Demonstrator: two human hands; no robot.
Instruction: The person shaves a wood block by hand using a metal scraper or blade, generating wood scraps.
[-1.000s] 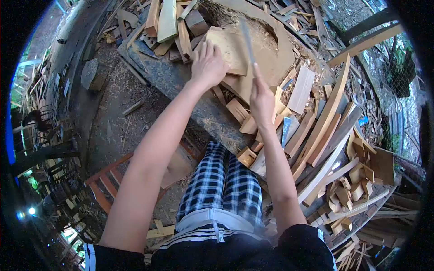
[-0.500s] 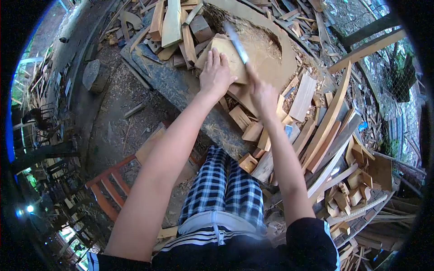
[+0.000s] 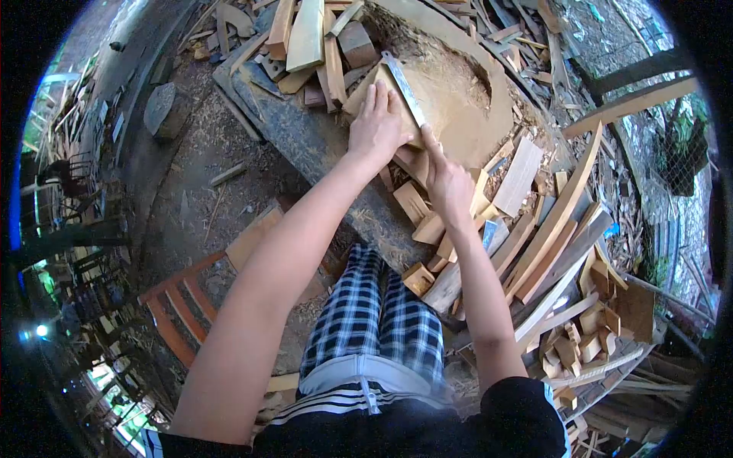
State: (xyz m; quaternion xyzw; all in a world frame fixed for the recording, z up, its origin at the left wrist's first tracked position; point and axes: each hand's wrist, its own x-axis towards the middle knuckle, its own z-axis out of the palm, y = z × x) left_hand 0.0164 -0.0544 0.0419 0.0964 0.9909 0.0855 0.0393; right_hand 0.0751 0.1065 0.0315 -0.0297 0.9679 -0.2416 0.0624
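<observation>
My left hand (image 3: 376,131) lies over a thick pale wooden board (image 3: 361,97), its fingers stretched out along the top face and the thumb near the lower edge. The board rests on a broad wooden chopping block (image 3: 466,126). In my right hand (image 3: 449,179) is a long flat metal blade (image 3: 405,88), its index finger extended along it. The blade slants up and left, against or very near the board's right side; any handle is hidden in the fist.
Wood offcuts (image 3: 305,38) crowd the far side of the worn workbench (image 3: 286,141). More blocks and long curved strips (image 3: 561,210) lie to the right. A slatted reddish wooden frame (image 3: 179,305) stands at lower left, and a log piece (image 3: 163,118) sits on the littered ground.
The blade, blurred earlier, now shows sharply and lies closer along the board's right side. My right hand has come slightly down; the left keeps its place on the board.
</observation>
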